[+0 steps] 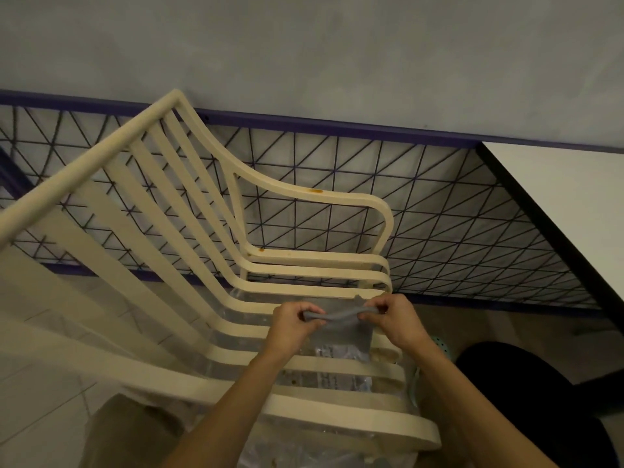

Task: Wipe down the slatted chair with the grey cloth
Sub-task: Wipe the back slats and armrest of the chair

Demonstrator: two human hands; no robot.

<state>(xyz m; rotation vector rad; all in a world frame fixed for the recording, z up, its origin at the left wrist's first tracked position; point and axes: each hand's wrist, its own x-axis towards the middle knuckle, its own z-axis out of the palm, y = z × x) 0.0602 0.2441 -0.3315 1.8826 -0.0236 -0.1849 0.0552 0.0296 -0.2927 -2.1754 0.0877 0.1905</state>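
Cloth position ahead of the wipe. You hold the grey cloth (341, 315) btw. both hands, over the seat of the slatted chair (87, 163). The left hand (293, 327) pinches its left end and the right hand (395, 324) its right end, w/ the fingers (369, 307) of each curled round the bunched top edge. The rest of the cloth hangs below that edge as a flat panel in front of the middle seat slats (337, 366). Whether it touches them can't be told from this view.

Key relation: the cloth's long axis runs left–right, approx. parallel to the slats. These sweep from the backrest at upper left down into the seat and end at the front lip on your right. The seat lies directly under your fingers, the far armrest (304, 194) just beyond it, and the backrest well off to your left. Neither hand is clearly nearer; both sit level over about the same slat.

Judgement: wiping proper looks not yet begun. You'd prob. release one end or fold the cloth so that one palm can press it flat and run lengthwise along a slat. The orange-brown marks on the armrest likely need a pass too. The gaps btw. slats could catch a loose corner, or let it sag toward the clear plastic bag (337, 352) under the seat.
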